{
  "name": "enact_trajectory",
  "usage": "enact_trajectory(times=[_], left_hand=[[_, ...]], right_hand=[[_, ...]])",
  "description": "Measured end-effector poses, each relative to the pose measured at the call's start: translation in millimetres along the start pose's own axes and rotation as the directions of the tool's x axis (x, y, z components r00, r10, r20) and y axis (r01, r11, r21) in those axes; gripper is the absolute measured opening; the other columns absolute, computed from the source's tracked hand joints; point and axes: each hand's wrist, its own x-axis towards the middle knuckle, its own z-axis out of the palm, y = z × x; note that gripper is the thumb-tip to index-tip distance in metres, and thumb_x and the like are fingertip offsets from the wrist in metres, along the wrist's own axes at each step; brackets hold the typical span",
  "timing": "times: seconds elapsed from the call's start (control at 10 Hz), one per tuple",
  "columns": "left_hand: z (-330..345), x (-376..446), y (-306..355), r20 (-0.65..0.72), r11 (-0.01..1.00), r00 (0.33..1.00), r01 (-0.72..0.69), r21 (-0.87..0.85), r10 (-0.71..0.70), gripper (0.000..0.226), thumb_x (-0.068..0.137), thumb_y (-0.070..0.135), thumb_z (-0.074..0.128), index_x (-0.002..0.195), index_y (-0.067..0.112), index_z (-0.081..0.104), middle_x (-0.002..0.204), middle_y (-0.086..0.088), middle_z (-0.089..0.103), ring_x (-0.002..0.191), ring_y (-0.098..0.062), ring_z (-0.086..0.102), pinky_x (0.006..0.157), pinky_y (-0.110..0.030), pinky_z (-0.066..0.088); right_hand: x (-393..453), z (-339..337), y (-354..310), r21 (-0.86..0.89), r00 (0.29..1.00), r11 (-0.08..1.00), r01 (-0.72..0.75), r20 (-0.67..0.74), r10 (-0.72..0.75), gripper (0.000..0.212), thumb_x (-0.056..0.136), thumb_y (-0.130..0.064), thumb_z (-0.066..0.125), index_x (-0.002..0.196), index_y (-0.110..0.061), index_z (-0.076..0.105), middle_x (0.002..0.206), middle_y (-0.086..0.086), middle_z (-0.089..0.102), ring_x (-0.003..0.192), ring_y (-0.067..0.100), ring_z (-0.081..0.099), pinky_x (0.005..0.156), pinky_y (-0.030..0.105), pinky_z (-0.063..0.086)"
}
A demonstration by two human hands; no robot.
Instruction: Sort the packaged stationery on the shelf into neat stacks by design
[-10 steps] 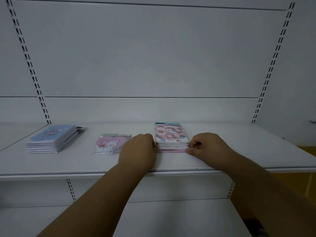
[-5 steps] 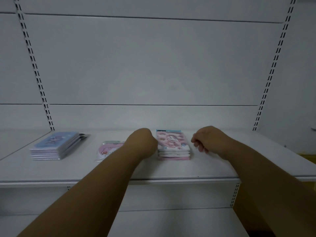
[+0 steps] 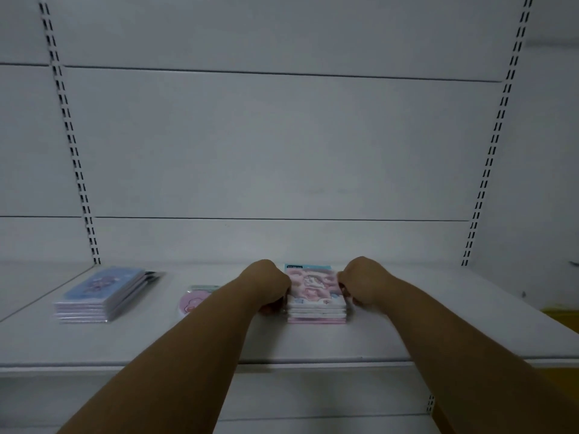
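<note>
The pink stack (image 3: 317, 300) of packaged stationery sits mid-shelf (image 3: 438, 333), flanked by both hands: the left hand (image 3: 270, 285) and right hand (image 3: 363, 281) each press a curled grip against its sides, apparently squaring the packs into line. Next, I judge, comes a gentle release without skewing the top pack, then attention to the round pink pack (image 3: 192, 300) and the blue stack (image 3: 103, 296). The fingertips are hidden, and the left forearm covers much of the round pack.

Shelf (image 3: 438, 324) bare rt of pink stack (image 3: 316, 305).
</note>
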Motion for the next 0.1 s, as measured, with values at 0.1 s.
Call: enact_trajectory(times=[0.1], left_hand=[[-4.7,-4.5,-5.0,-0.107,0.993,0.993,-0.03,0.118,0.043,0.026,0.093,0.015,0.059,0.114,0.001,0.064,0.108,-0.014,0.068,0.092,-0.025,0.065,0.078,-0.029,0.051]], right_hand=[[-2.4,-1.0,-6.8,0.05,0.981,0.999,0.008,-0.196,0.002,0.033,0.095,-0.025,0.047,0.065,-0.013,0.045,0.064,0.001,0.045,0.075,0.022,0.05,0.065,0.024,0.033]])
